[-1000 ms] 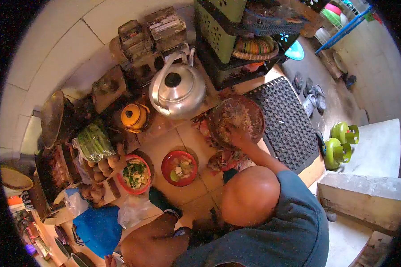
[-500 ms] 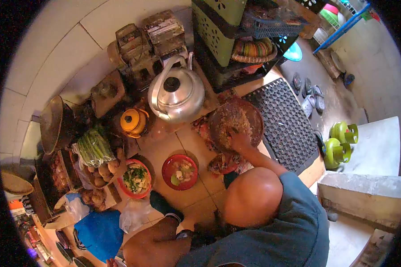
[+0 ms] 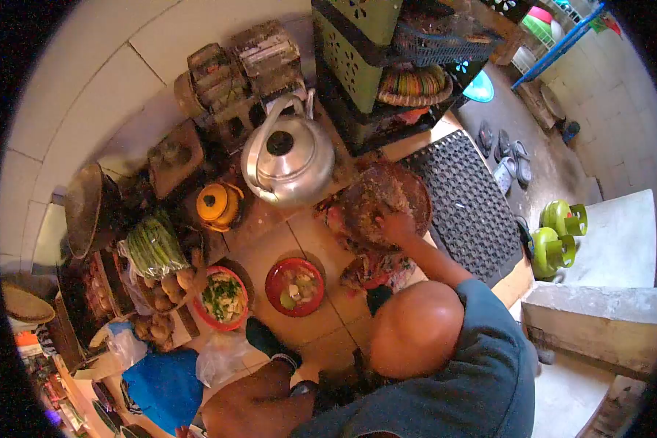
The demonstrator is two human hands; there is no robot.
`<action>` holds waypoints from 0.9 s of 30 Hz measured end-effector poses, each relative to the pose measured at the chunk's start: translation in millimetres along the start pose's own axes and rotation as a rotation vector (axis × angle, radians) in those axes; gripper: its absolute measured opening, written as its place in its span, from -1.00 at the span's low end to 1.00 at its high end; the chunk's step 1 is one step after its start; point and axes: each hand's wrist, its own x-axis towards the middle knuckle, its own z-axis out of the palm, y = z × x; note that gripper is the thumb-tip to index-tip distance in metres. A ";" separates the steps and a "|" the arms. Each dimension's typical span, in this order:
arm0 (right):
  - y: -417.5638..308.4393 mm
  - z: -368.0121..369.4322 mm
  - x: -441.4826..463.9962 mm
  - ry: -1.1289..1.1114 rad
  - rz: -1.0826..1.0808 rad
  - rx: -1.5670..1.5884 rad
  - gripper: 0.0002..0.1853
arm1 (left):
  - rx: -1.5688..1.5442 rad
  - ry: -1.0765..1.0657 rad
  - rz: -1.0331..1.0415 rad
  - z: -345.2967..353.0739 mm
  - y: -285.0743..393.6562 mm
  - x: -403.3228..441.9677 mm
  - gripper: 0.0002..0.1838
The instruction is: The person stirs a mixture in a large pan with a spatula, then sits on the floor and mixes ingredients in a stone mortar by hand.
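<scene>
A wide brown bowl (image 3: pixel 418 191) holds a pale crumbly mixture (image 3: pixel 387 193) spread over its inside. My right hand (image 3: pixel 396 226) reaches into its near side, fingers curled down into the mixture, the tips partly hidden. Patterned cloth (image 3: pixel 376 271) lies bunched under and beside the bowl. At the bottom edge, what looks like the fingertips of my left hand (image 3: pixel 185 432) barely show, and I cannot make out anything in them. Between my legs and the kettle stands a red bowl (image 3: pixel 296 310) with pale pieces in liquid. Left of it, another red bowl (image 3: pixel 230 321) has chopped greens and pale slices.
Behind stand a large metal kettle (image 3: pixel 288 164) and a yellow lidded pot (image 3: pixel 219 206). Bagged green vegetables (image 3: pixel 153 248) and potatoes (image 3: pixel 171 288) are at the left. A black textured mat (image 3: pixel 467 204) lies to the right, with green gas cylinders (image 3: pixel 551 252) beyond. Stacked crates (image 3: pixel 347 73) rise behind.
My right hand has drawn slightly nearer within the brown bowl, and its fingers look more curled. The mixture there has shifted toward the far side. The other bowls stay in place.
</scene>
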 end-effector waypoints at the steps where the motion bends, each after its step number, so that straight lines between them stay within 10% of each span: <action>1: 28.1 20.3 32.8 0.119 -0.019 0.226 -0.44 | -0.011 -0.003 0.008 1.6 -0.6 -1.5 -0.49; 5: 21.0 -84.9 33.6 -0.266 0.081 1.010 -0.45 | -0.043 -0.037 0.037 -0.9 -1.2 -1.9 -0.51; 12: -32.6 -0.6 -13.8 0.510 -0.279 -0.138 -0.38 | -0.010 -0.019 -0.025 1.5 1.7 0.0 -0.53; 18: 40.8 -39.4 56.4 -0.407 0.200 0.844 -0.36 | 0.018 -0.082 0.054 -5.4 -8.5 4.0 -0.51; 23: -25.1 -17.6 -30.7 0.924 -0.274 -0.360 -0.37 | 0.025 -0.025 0.039 -2.3 -8.4 0.5 -0.46; 24: -21.4 -45.0 -37.6 0.325 -0.185 -0.154 -0.38 | -0.007 -0.097 0.133 -9.8 -34.7 -2.5 -0.50; 27: 17.5 -62.7 37.5 -0.214 -0.210 0.438 -0.39 | -0.060 -0.113 0.151 -10.5 -51.3 -8.0 -0.59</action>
